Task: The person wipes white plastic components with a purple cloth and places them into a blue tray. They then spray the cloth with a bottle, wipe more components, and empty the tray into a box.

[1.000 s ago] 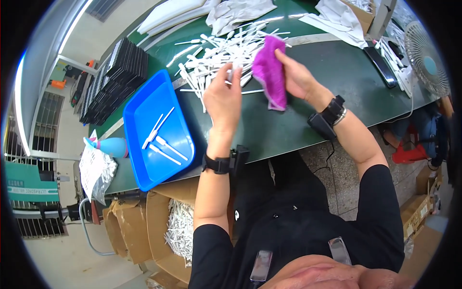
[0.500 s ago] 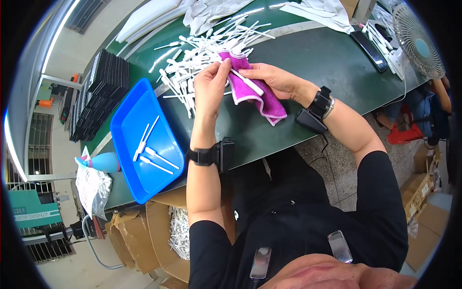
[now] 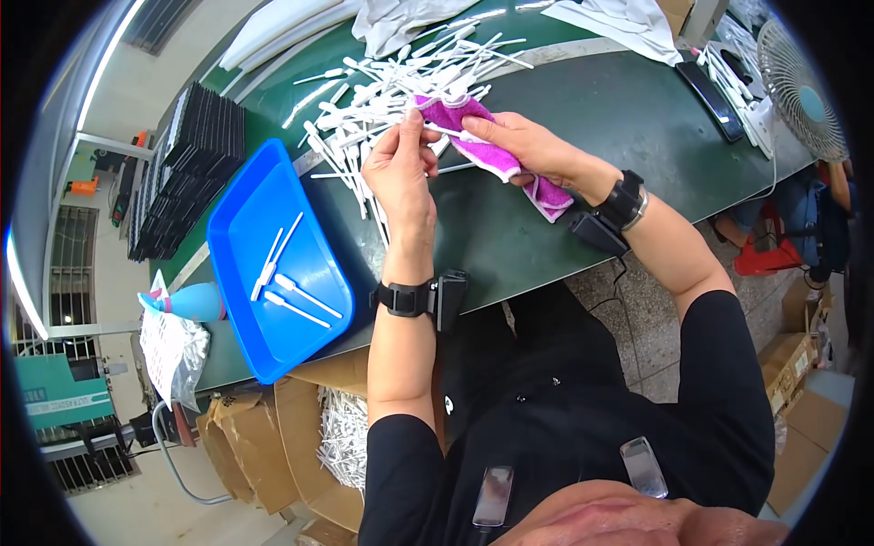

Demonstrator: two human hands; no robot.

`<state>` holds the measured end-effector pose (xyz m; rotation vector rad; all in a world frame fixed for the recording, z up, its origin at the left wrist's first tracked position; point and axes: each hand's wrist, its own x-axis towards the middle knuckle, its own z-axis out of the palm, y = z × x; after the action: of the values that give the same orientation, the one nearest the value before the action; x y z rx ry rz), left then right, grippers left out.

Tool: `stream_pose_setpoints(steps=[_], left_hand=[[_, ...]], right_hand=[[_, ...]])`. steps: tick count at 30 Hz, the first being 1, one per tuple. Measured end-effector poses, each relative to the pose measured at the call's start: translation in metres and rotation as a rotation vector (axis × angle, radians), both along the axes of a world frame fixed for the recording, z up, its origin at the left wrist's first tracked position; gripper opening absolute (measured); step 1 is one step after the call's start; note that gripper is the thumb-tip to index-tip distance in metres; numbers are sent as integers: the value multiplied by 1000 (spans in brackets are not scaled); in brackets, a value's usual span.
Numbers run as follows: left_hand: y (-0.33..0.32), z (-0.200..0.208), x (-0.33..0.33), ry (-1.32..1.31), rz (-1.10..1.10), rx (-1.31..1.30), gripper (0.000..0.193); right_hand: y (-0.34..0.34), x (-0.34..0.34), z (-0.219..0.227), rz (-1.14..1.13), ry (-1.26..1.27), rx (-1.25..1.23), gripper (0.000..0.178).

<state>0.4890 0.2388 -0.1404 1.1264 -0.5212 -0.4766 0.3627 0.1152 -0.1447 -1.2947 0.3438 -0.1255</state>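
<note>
Pinching the white stick (image 3: 444, 131) in your left hand (image 3: 399, 176), your right hand (image 3: 539, 151) clamped on purple cloth (image 3: 490, 156), upper centre, you risk bending the stick by overtwisting.

Left side: we see black trays (image 3: 193, 164) stacked on the green worktop (image 3: 624, 105). Nearer us, a light-blue bottle (image 3: 196, 302), pink-banded, beside a clear plastic bag (image 3: 185, 350). Far right, we note a round fan (image 3: 806, 102) and a dark flat device (image 3: 710, 102). White cloth (image 3: 624, 23) lies rumpled near the device. Lower right, a cardboard box (image 3: 790, 366).
</note>
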Motion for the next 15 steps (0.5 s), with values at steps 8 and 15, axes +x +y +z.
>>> stream_pose_setpoints(steps=[8,15], left_hand=[[0,-4,5,6,162,21,24],[-3,-7,-5,-88,-20,-63,24]], right_hand=[[3,40,-58,-399,-647,-563,35],[3,-8,-2,104,-39,16,40]])
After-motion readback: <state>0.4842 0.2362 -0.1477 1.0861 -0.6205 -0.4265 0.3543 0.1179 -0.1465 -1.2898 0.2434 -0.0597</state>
